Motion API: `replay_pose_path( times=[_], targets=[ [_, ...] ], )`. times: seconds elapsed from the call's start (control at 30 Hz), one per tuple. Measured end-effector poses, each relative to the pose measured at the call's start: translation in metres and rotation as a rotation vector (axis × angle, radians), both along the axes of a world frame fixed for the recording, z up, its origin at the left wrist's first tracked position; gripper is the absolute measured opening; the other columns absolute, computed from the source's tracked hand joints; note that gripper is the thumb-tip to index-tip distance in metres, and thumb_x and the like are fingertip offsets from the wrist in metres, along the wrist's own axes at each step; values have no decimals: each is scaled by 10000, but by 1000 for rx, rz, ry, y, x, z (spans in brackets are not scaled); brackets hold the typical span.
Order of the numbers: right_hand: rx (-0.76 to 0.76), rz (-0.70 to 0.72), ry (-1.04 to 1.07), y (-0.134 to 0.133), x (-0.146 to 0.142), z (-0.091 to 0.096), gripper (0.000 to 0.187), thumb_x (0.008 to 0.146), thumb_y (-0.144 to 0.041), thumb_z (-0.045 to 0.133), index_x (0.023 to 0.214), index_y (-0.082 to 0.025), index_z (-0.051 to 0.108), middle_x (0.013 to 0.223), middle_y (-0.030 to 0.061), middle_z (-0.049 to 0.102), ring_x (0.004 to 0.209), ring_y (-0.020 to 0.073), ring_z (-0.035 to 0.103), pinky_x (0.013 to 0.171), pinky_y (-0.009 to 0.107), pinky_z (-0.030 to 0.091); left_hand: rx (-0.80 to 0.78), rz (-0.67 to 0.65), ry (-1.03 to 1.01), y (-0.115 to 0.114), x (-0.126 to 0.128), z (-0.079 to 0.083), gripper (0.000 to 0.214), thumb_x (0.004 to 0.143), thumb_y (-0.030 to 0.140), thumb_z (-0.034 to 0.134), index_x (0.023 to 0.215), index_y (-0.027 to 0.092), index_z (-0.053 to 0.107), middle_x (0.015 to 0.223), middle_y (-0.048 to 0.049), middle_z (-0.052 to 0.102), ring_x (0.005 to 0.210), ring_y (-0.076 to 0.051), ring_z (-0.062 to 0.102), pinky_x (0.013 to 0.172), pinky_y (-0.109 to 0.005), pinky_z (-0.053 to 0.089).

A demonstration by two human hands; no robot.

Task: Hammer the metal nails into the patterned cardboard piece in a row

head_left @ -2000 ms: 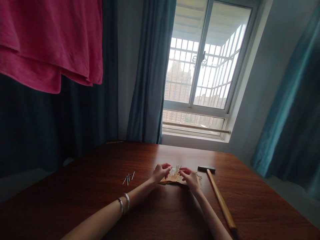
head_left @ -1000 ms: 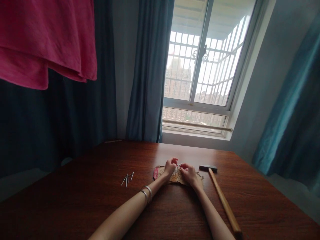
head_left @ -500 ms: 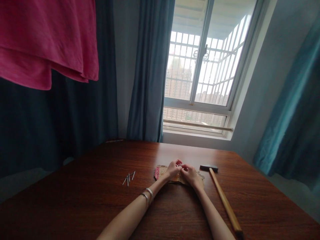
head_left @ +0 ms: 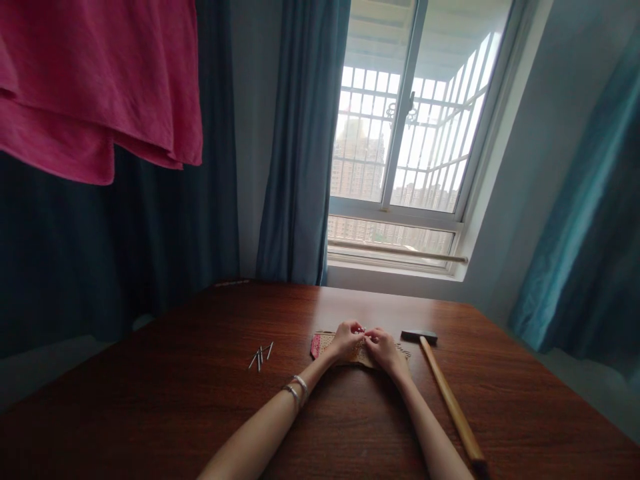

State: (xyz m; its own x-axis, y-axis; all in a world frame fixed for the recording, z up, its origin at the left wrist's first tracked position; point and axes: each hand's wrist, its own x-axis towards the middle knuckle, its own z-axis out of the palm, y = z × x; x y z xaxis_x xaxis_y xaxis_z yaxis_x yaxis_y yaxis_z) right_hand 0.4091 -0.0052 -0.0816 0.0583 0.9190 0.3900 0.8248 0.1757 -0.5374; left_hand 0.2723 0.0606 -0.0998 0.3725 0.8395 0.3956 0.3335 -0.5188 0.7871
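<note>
My left hand (head_left: 346,340) and my right hand (head_left: 383,348) meet fingertip to fingertip above a small flat board (head_left: 324,341). Both are closed in a pinch. Something small and pale shows between the fingers, too small to make out. The board is tan with a pink left end and rows of dark dots. Along its right end stick out several thin, nail-like pieces (head_left: 403,351). My hands hide the board's middle.
Several loose nails (head_left: 260,357) lie on the brown wooden table (head_left: 165,407) to the left. A hammer (head_left: 450,397) with a wooden handle rests at the right. Pink cloth (head_left: 100,87) hangs at upper left; curtains (head_left: 295,147) and a window stand behind.
The whole view has shifted slightly to the left, so things appear a little further right. Both hands keep their pinch over the board, with only tiny finger movement.
</note>
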Motion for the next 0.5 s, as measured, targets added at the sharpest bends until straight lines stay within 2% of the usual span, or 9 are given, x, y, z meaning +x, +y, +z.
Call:
replay_pose_path(
  times=[0.1,0.2,0.27,0.37,0.43,0.5],
  targets=[
    [-46,-89,-41,-9,22,15,288,750,-216,497,992,-176,648,956,71,656,881,173,593,801,246,418,-5,21,-1,0,0,-1,192,654,223,575,784,105,655,736,-49,650,705,-152,573,649,-231,417],
    [-99,-226,-100,-30,54,30,331,734,-228,504,1025,-128,624,959,148,639,948,256,577,851,348,393,-17,25,-5,1,0,-2,183,650,200,563,773,100,654,728,-50,647,693,-147,570,637,-226,412],
    [-213,-410,-200,-49,74,35,357,763,-259,468,1072,-127,589,967,188,622,935,292,585,809,392,408,-23,26,-9,1,1,-3,176,646,192,563,765,99,654,721,-48,645,685,-144,568,629,-223,409],
    [-411,-623,-307,-80,93,29,482,772,-365,469,1199,-140,468,1027,227,580,929,333,591,721,409,438,-28,35,-3,1,1,-3,168,647,184,561,761,104,654,716,-42,644,678,-139,564,626,-221,406],
    [-490,-662,-306,-97,96,20,531,777,-416,453,1224,-131,416,1046,244,556,925,353,593,679,413,446,-32,35,-1,1,1,-2,168,652,183,558,767,108,654,730,-42,648,687,-137,567,632,-221,408],
    [-531,-633,-306,-111,95,12,486,802,-418,409,1201,-139,420,1041,237,551,918,351,599,668,415,448,-30,30,-1,0,0,-1,171,653,186,558,771,110,655,743,-44,651,696,-139,570,639,-224,410]
  ],
)
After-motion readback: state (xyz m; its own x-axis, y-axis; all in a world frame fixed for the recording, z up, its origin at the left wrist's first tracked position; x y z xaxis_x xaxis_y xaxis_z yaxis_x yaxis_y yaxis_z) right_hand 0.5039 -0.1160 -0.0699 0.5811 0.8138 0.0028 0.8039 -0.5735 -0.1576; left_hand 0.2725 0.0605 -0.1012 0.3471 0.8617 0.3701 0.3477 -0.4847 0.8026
